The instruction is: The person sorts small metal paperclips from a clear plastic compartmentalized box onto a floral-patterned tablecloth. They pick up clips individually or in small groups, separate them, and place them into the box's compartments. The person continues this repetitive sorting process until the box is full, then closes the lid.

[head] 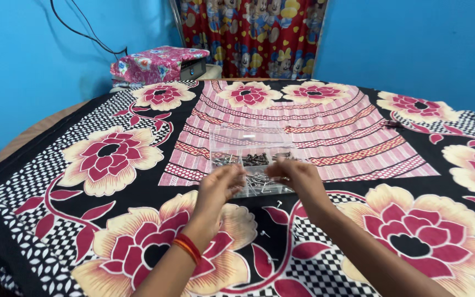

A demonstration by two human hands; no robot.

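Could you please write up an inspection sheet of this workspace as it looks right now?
Surface: round table under a black, pink and cream floral cloth.
Job's things: clear plastic compartment box holding small dark and silvery metal fasteners, open.
Clutter: a few loose small screws on the cloth near the box.
Grippers: left hand and right hand at the box's near edge, fingers curled; whether they pinch anything cannot be told. Orange-red bands on the left wrist.
Cables: black cable hanging on the blue wall.
Surroundings: cloth-covered device, red cartoon-print curtain.
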